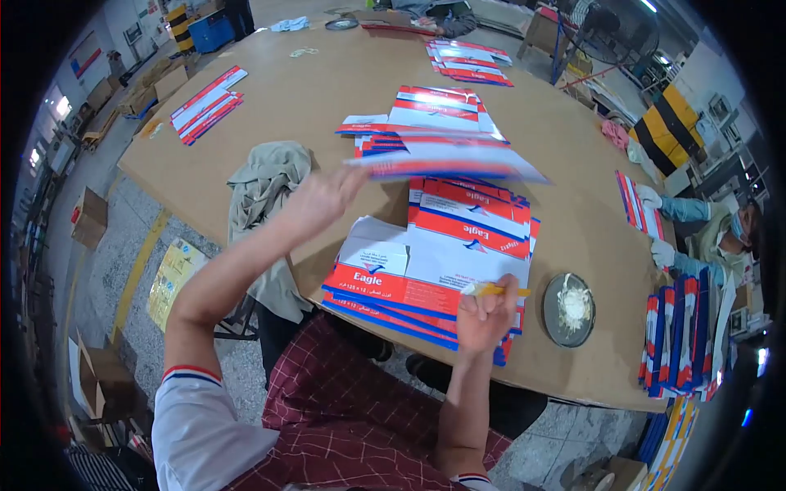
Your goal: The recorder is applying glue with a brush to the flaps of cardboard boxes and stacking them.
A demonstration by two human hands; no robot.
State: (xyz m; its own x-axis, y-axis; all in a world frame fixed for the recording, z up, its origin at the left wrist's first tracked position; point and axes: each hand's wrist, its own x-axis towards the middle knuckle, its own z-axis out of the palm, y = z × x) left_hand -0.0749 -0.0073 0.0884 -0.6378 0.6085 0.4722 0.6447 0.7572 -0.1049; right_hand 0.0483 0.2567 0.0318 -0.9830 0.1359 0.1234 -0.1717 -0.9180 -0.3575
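My left hand (323, 195) grips the left end of a flat red, white and blue carton (458, 155), which is blurred by motion and tilted above the far pile. In my right hand (487, 315) is a small brush (501, 290) with a yellow handle, its whitish tip pointing left. Below the brush lies a near stack of flattened cartons (458, 262), fanned out unevenly at the table's front edge. A dark round plate (557, 327) holding white paste (575, 304) sits to the right of that stack. Beyond the held carton is another pile of cartons (434, 106).
A grey-green cloth (270, 176) hangs over the table's left edge. More cartons (209, 105) lie far left, and others (471, 61) far right. On the right, a gloved co-worker (712, 233) handles a carton, near an upright row of folded cartons (679, 331).
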